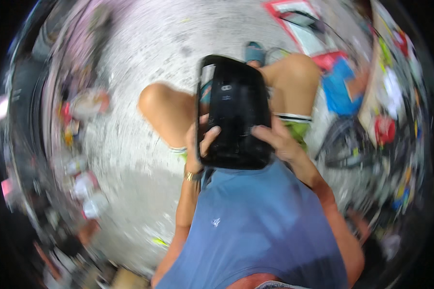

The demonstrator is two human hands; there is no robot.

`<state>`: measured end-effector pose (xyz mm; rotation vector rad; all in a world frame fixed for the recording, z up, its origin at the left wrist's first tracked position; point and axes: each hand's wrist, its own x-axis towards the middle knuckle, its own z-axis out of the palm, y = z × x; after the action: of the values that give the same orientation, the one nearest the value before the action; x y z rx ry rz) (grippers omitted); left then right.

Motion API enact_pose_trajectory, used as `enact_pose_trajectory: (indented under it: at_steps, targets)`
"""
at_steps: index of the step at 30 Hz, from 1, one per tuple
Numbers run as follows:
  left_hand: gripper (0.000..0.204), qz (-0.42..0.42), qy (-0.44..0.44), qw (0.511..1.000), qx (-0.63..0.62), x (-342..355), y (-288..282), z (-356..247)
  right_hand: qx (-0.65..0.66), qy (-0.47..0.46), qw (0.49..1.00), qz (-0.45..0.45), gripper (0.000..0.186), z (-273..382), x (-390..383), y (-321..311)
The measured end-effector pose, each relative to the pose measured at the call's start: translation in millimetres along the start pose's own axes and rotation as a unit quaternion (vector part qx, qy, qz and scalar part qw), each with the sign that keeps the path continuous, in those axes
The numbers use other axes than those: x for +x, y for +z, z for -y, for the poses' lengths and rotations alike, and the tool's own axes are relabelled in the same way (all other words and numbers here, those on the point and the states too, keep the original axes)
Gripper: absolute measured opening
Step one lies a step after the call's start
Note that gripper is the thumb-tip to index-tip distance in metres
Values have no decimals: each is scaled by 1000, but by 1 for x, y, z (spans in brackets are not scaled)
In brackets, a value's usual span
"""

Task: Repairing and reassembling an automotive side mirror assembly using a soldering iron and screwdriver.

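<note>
A glossy black panel [240, 113] lies between left grip [194, 143] and right grip [283, 140] — both clasp its sides.

Far right, a red-edged white sheet [309, 43] is lying on the mottled grey floor [147, 48]. Nearer than the sheet, a blue plastic bag [338, 91] is sagging in creases, and a blurred black bundle [345, 144] is resting on its near side. Further right, a red round container [385, 130] is sitting near a crumpled white item [393, 94]. On the left, a clear bag [89, 102] is bulging, while nearer a white round tub [95, 205] is standing. A yellow-green scrap [159, 242] is lying near left
</note>
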<state>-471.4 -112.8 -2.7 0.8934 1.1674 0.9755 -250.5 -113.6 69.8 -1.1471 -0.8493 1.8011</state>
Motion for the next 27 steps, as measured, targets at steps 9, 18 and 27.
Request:
enact_pose_trajectory:
  at_steps: [9, 18, 27]
  targets:
    - [78, 51, -89, 991, 85, 96, -8, -53, 4, -48, 999, 7, 55, 11, 97, -19]
    - [79, 209, -173, 957, 100, 246, 73, -180, 61, 34, 991, -115, 49, 148, 149, -60]
    - [70, 340, -214, 910, 101, 253, 140, -342, 18, -47, 963, -265, 50, 306, 71, -18]
